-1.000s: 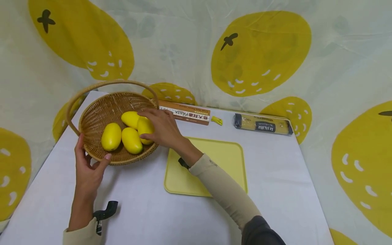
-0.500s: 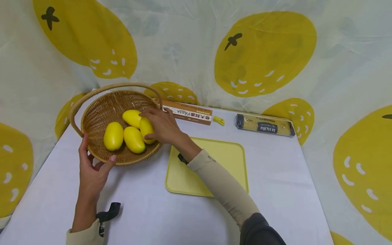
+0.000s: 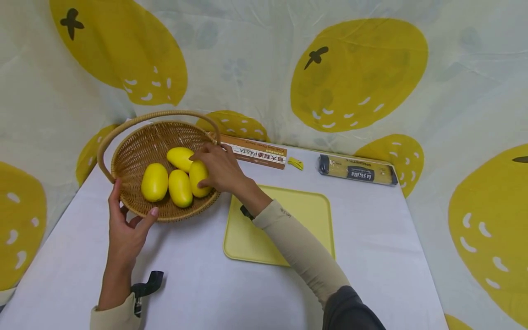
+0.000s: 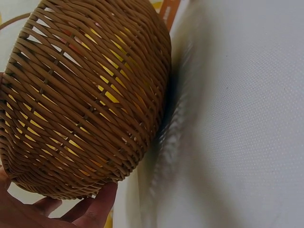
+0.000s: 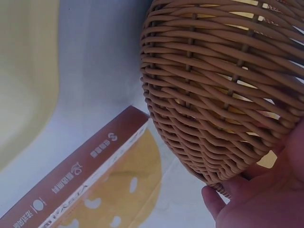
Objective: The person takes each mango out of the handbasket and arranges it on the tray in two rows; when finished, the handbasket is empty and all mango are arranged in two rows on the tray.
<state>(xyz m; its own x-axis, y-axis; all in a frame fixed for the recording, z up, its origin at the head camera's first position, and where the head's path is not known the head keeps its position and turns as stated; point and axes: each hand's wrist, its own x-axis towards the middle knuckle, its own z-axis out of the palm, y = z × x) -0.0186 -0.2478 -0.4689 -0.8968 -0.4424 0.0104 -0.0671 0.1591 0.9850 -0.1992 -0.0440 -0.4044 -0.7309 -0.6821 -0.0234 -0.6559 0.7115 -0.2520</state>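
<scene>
In the head view, a wicker basket (image 3: 138,140) with an arched handle stands tilted at the table's left, holding several yellow mangoes. My left hand (image 3: 129,236) grips its near-left rim, thumb on the front edge. The left wrist view shows fingertips (image 4: 102,204) against the woven underside (image 4: 90,104). My right hand (image 3: 220,169) reaches over the right rim, its thumb and index finger around the rightmost mango (image 3: 198,176). Left of that lie a mango (image 3: 180,189) with a green tip, another (image 3: 154,182), and one behind (image 3: 179,158). The right wrist view shows the hand (image 5: 266,199) close against the basket's outside.
A pale yellow tray (image 3: 288,220) lies right of the basket, under my right forearm. Along the back edge are a brown pasta box (image 3: 260,153), a small yellow packet (image 3: 295,163) and a spaghetti pack (image 3: 358,169). A fruit-print cloth (image 3: 255,59) hangs behind.
The view has shifted slightly, so everything sits a little further right. The green-tipped mango has turned a little in the basket. Both hands keep their places at the basket.
</scene>
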